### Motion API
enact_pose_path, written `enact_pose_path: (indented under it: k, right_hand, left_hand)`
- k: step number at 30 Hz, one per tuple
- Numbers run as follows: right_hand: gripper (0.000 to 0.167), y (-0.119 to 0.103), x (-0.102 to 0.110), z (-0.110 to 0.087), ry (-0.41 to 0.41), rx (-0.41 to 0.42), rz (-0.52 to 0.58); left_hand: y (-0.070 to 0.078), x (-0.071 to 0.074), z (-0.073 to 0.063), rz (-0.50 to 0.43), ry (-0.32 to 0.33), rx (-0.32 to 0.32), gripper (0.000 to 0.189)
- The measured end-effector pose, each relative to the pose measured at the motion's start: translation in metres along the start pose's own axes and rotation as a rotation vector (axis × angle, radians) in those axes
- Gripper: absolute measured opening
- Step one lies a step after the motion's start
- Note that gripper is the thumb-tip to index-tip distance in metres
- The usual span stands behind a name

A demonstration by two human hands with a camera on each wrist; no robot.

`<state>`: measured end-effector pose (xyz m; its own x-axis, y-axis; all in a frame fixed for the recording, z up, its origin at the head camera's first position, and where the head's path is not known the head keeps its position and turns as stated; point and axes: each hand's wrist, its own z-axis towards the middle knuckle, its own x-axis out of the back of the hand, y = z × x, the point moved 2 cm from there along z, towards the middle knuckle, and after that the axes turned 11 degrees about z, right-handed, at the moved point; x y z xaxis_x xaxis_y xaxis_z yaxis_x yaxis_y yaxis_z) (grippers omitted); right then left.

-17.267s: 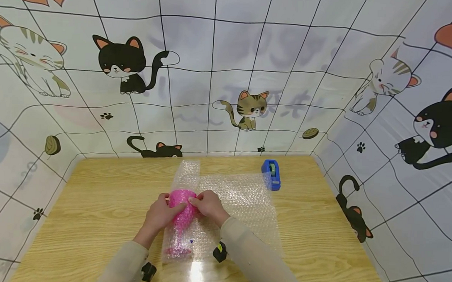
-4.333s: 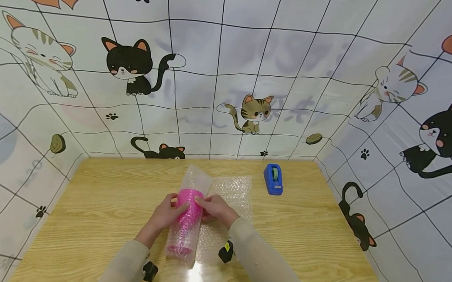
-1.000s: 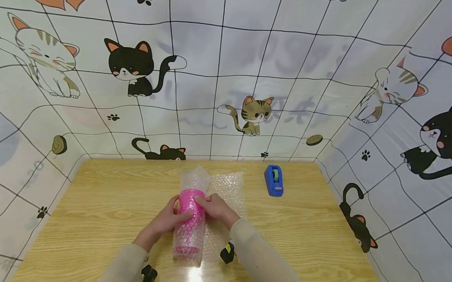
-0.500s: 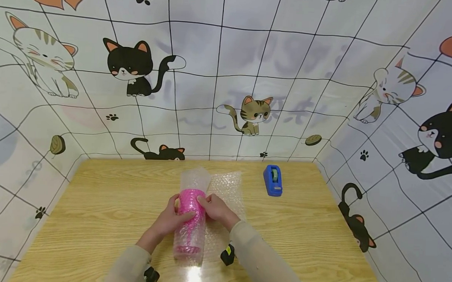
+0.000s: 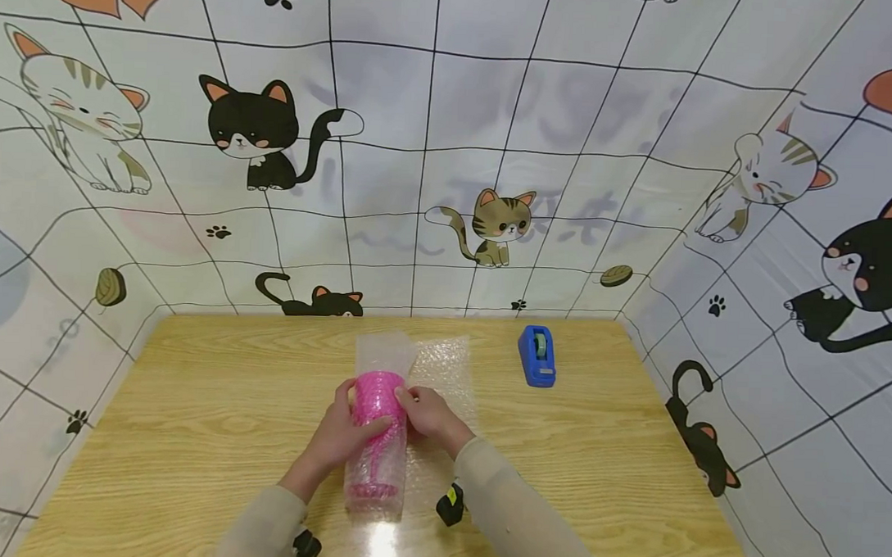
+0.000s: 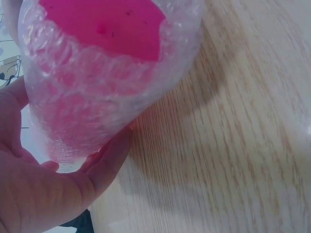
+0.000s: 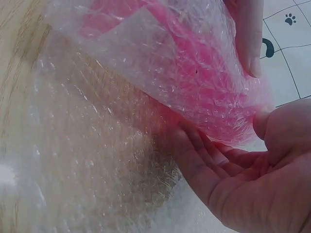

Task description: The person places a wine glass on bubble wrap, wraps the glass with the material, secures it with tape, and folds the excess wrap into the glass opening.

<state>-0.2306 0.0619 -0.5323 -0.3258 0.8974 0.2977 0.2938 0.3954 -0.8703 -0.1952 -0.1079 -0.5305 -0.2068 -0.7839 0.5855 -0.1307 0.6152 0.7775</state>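
A pink goblet lies on its side, wide cup away from me, rolled in clear bubble wrap. Its flat pink foot faces the left wrist view, inside the open end of the roll. My left hand grips the roll from the left, thumb across the top and fingers round its far side. On the right edge my right hand holds it, thumb on the wrap and fingers tucked underneath, as the right wrist view shows. A flat strip of loose bubble wrap extends out to the right, partly under my right hand.
A blue tape dispenser with a roll of tape stands at the back right of the wooden table. Cloth walls printed with cats close off the back and both sides.
Since the earliest frame, the wrap has gone round the goblet and the flat sheet has narrowed. Over the last second, the roll turns slightly and shifts a little; both hands keep their hold.
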Motion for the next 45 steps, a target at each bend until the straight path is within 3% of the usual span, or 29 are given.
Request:
enact_pose_path:
  k: [12, 25, 29, 33, 45]
  right_hand:
    - [0.045, 0.001, -0.006, 0.005, 0.022, 0.042, -0.005]
    - [0.041, -0.004, -0.002, 0.004, 0.084, -0.001, 0.032]
    - [0.038, -0.010, -0.001, 0.002, 0.060, 0.025, 0.030]
    - [0.046, -0.013, 0.000, 0.002, 0.023, 0.028, 0.025]
    - [0.049, -0.013, 0.000, 0.004, 0.008, -0.029, 0.014]
  left_hand:
    - [0.000, 0.000, 0.004, 0.055, 0.020, -0.030, 0.096]
    - [0.004, 0.000, 0.004, 0.086, 0.032, -0.022, 0.097]
    - [0.005, 0.001, 0.003, 0.108, 0.036, -0.017, 0.096]
    - [0.004, 0.002, 0.005, 0.122, 0.050, -0.044, 0.094]
    - [0.004, 0.002, 0.007, 0.136, 0.051, -0.063, 0.096]
